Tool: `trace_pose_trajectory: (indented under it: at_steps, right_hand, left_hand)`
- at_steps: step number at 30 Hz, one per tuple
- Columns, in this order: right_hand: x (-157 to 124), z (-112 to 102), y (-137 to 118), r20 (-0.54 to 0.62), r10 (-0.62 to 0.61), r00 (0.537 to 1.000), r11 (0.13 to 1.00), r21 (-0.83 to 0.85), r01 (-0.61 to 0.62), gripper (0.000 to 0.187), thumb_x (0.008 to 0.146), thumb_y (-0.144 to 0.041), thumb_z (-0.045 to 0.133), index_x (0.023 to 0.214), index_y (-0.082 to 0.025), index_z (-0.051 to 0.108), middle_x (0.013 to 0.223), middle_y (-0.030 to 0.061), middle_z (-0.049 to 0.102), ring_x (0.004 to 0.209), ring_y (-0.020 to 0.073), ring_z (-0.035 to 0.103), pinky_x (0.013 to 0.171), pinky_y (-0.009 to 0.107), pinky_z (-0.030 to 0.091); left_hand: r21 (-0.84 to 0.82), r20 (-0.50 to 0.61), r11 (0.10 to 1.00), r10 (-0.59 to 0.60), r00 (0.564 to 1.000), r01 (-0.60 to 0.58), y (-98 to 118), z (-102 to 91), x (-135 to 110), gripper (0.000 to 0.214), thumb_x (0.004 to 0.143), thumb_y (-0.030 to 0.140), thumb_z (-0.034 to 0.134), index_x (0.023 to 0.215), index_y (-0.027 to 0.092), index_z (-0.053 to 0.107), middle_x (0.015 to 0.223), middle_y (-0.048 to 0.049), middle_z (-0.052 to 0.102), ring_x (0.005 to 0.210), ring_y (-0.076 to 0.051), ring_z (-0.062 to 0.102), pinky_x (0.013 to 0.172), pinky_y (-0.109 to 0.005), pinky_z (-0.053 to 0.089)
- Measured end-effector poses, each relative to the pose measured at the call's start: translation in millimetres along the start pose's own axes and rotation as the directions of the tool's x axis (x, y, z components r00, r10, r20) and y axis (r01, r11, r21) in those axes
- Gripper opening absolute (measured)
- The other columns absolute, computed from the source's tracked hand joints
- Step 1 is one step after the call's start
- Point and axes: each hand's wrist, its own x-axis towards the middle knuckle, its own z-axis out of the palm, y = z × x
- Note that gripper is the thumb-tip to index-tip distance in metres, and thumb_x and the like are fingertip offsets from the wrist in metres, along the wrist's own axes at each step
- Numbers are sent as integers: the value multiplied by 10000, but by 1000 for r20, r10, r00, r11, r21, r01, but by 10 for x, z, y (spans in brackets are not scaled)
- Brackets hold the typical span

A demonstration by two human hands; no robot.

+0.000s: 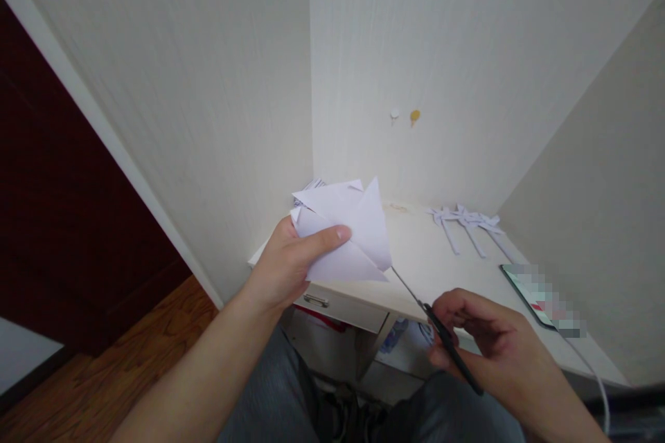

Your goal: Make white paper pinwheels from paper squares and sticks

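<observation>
Pinching the slit white paper [366, 225] under its thumb, the left hand [288, 263] holds it over the desk's [423, 270] front edge, near the left corner; the other fingers are hidden behind it. The sheet is smooth, creased and sharply pointed. The right hand [488, 336] grips black-handled scissors [447, 346], finger loops mostly covered; whether the slim blade touches the sheet or passes behind it, I cannot tell. Spindly paper strips [470, 219] lie near the far right corner, and a pixelated screen [540, 297] hides its contents beside the right edge.

Pale walls [218, 97] meeting in corners, white desk [415, 252] — drawer [348, 310] beneath, brown wood-grain floor [114, 381]
</observation>
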Motion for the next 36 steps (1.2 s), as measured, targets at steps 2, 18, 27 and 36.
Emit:
trace_pose_trajectory:
  at_steps: [2, 18, 27, 36]
  right_hand:
    - [-3, -25, -80, 16, -24, 1000, 999, -31, 24, 143, 670, -272, 839, 693, -214, 710, 617, -5, 650, 566, 150, 565, 501, 228, 442]
    - [34, -38, -258, 80, -85, 993, 987, -127, 94, 76, 686, -219, 761, 635, -213, 706, 571, -14, 637, 530, 138, 560, 466, 202, 462]
    - [26, -6, -345, 126, -55, 991, 989, -132, 72, 86, 707, -248, 779, 641, -216, 734, 584, -9, 669, 541, 142, 596, 499, 203, 492]
    - [22, 16, -366, 120, -58, 991, 992, -106, 71, 166, 707, -303, 815, 610, -220, 709, 551, -9, 636, 519, 147, 554, 470, 221, 466]
  left_hand:
    - [0, 11, 1000, 2, 1000, -2, 13, 4, -13, 564, 673, 259, 926, 1199, 153, 753, 976, -88, 833, 861, -278, 793, 764, -335, 645]
    - [56, -42, 995, 80, 996, -77, 20, -1, -10, 477, 635, 244, 940, 1082, 157, 798, 980, -77, 838, 894, -264, 790, 839, -345, 643]
    - [139, -121, 978, 175, 977, -158, 30, 31, -43, 395, 665, 264, 930, 1023, 151, 806, 996, -84, 840, 817, -233, 780, 714, -288, 631]
    - [221, -121, 964, 177, 977, -148, 20, -7, -71, 352, 695, 304, 920, 996, 154, 817, 963, -77, 837, 811, -246, 767, 715, -306, 619]
